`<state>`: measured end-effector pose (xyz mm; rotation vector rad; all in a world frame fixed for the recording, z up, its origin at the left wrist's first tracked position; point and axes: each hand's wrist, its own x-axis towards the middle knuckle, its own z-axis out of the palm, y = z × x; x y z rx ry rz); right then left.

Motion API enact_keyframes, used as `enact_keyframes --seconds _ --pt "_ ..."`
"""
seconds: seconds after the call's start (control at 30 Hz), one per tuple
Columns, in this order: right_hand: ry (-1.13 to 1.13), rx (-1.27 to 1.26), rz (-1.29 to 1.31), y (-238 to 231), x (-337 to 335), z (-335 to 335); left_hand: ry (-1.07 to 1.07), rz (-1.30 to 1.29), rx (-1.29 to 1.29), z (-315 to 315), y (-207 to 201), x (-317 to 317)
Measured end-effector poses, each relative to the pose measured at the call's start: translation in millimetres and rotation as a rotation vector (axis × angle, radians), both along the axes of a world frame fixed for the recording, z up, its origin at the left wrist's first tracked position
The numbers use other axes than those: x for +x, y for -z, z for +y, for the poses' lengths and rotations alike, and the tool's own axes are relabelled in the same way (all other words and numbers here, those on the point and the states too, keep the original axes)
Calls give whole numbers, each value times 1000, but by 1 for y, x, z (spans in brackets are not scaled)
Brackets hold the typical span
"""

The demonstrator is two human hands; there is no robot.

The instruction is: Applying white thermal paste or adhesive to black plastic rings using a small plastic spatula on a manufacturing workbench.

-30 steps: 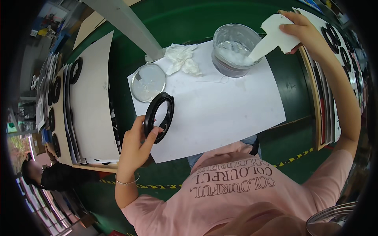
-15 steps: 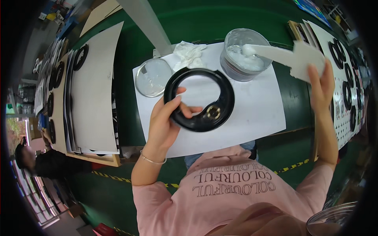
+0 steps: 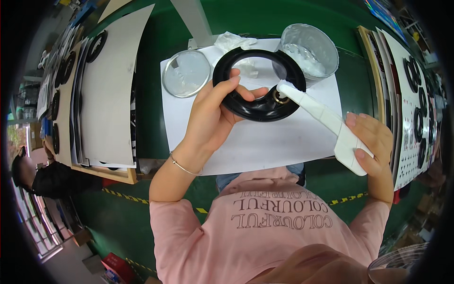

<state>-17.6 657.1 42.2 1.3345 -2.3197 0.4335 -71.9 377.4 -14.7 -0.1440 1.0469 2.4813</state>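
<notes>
My left hand [image 3: 220, 102] is closed on the left rim of a black plastic ring [image 3: 288, 66], thumb on top and fingers through its opening. At the ring's lower right sits a round gold-coloured fitting [image 3: 281, 97]. My right hand [image 3: 371, 142] grips the broad end of a flat white spatula [image 3: 317, 109]. Its far tip carries a dab of white paste [image 3: 285, 86] and lies over the fitting; whether it touches cannot be made out. Behind the ring stands a clear tub [image 3: 314, 47] holding white paste, partly covered by the ring.
A clear round lid [image 3: 187, 73] and crumpled white tissue [image 3: 235, 42] lie on white paper [image 3: 227, 158] on the green table. Stacked boards with black rings stand left [image 3: 111, 94] and right [image 3: 402, 109]. A grey post [image 3: 191, 19] rises behind. A person in black [image 3: 56, 180] is far left.
My right hand has brought the spatula out of the tub and over to the ring's fitting. The ring in my left hand has moved slightly right and away from me.
</notes>
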Motion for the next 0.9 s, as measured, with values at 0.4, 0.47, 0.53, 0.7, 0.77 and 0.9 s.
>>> enact_keyframes --seconds 0.4,0.47,0.53,0.7,0.77,0.9 --pt "-26 61 47 -7 -4 -3 4 15 -9 0 1 -1" --pt "-25 72 46 -10 -5 -3 0 15 -13 -1 3 -1" --pt "-26 83 43 -15 -5 -3 -8 21 -9 -2 4 0" --pt "55 63 -7 -19 -12 35 -27 58 -15 0 4 -1" --pt "126 -212 6 5 -27 29 -51 67 -40 -2 7 3" --pt "240 -80 84 28 -37 36 -79 104 -66 -3 14 6"
